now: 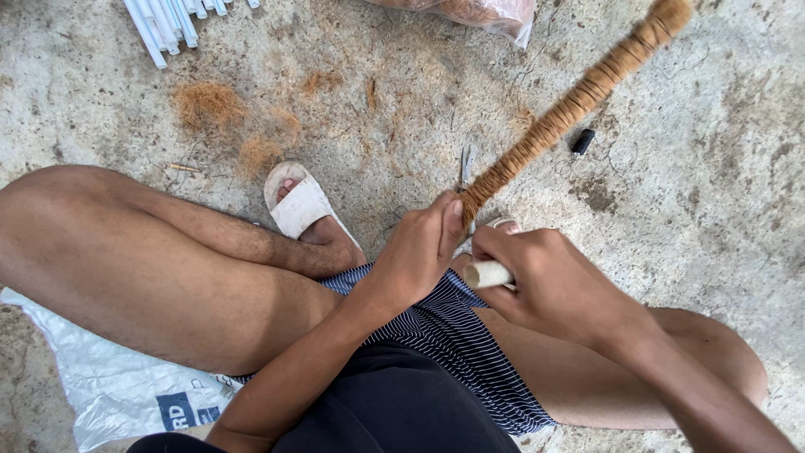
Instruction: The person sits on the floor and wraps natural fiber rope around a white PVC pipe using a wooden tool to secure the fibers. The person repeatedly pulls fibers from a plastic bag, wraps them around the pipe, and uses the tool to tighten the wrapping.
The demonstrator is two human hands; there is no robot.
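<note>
The person sits cross-legged on a rough grey concrete floor (688,210), and both hands meet just above the lap. The left hand (415,256) is closed around the lower part of a long pale pipe wrapped in brown coconut fibre (570,105), with the thumb pressed flat along the wrapped end where the fibre stops. The right hand (545,277) is curled shut around the bare, cream-coloured end of the same pipe (486,273), which pokes out between thumb and fingers. The 2 hands sit just beside each other, nearly touching.

From the hands, the wrapped pipe runs up and away to the right, tilted, its far end reaching the top edge of the view. The fibre is bound on in close turns, held by thin winding along its length.

Just behind the left hand, a pair of metal scissors (466,164) lies on the floor, partly hidden by the pipe. A small black object (583,140) lies near the pipe's middle, on the floor; what it is I cannot tell. Loose tufts of brown coconut fibre (210,105) are scattered to the upper left. A bundle of thin white plastic pipes (163,21) lies at the top left corner. A clear plastic bag holding brown fibre (495,13) shows at the top edge. One foot wears a white slide sandal (300,204). A white woven sack (109,377) lies under the left leg.
</note>
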